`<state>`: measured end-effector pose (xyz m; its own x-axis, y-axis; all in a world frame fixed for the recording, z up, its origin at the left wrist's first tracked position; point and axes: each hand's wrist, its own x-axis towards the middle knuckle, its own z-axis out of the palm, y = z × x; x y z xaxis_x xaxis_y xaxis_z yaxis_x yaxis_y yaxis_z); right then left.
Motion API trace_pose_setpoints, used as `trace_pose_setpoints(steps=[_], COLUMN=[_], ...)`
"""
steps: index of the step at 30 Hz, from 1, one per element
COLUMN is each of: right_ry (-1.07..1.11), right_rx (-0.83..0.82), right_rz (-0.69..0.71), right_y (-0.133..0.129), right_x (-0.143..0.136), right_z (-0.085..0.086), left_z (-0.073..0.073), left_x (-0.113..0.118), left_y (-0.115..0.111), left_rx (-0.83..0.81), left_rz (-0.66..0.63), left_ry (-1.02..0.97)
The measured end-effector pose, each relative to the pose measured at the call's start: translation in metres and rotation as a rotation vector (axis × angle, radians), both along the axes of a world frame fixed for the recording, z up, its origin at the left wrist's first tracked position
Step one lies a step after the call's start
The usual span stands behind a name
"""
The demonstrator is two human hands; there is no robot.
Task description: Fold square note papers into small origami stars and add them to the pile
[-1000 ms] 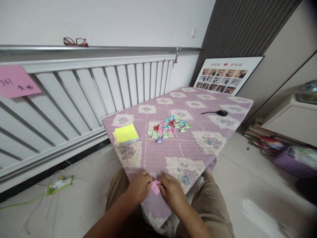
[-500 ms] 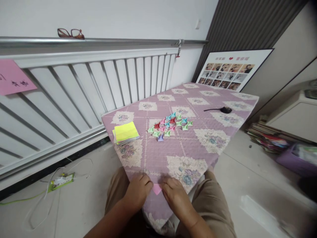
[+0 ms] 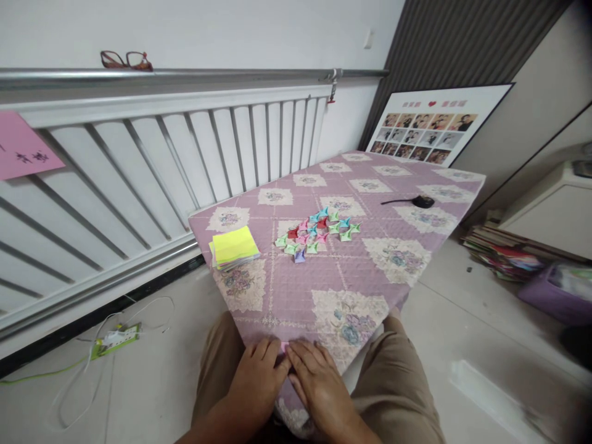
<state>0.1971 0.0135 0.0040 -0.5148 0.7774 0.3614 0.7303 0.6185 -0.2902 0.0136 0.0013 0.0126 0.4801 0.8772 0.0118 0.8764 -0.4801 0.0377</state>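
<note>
A small folded piece of pink paper (image 3: 283, 348) lies on the cloth at the table's near edge, mostly hidden by my fingers. My left hand (image 3: 259, 374) is closed over its left side, thumb pointing in toward the other hand. From the right, my right hand (image 3: 317, 377) presses on the paper with its fingers close together. The two hands touch at the thumbs. Farther up the table sits a cluster of small folded paper shapes (image 3: 312, 230) in green, blue, pink, red and purple. Left of them rests a stack of square paper sheets (image 3: 235, 248), yellow on top.
A flowered purple tablecloth (image 3: 342, 271) covers the table. A black object with a short cord (image 3: 422, 201) lies at its right. Along the left wall runs a white radiator (image 3: 222, 148), and a power strip (image 3: 116, 340) with cables is on the floor. A photo board (image 3: 430, 128) leans behind.
Both hands have come together over the pink paper and slid slightly toward me. Its pointed near end, visible before, is now covered by the fingers.
</note>
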Motion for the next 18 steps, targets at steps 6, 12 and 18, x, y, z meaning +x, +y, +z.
trace_pose_setpoints(steps=[6,12,18], right_ry=[-0.095,-0.079,-0.015], right_rx=[0.003,0.018,-0.122], right_rz=[0.02,-0.034,-0.138], right_y=[-0.007,-0.007,-0.004], right_x=[0.008,0.024,0.014], right_z=[-0.006,-0.008,0.006], left_z=[0.003,0.0,0.008], left_x=[-0.002,-0.004,0.002], left_y=[-0.002,-0.002,0.003], left_rx=[-0.053,-0.041,-0.099], left_rz=[0.026,0.06,0.13], left_ry=[-0.04,-0.07,-0.074])
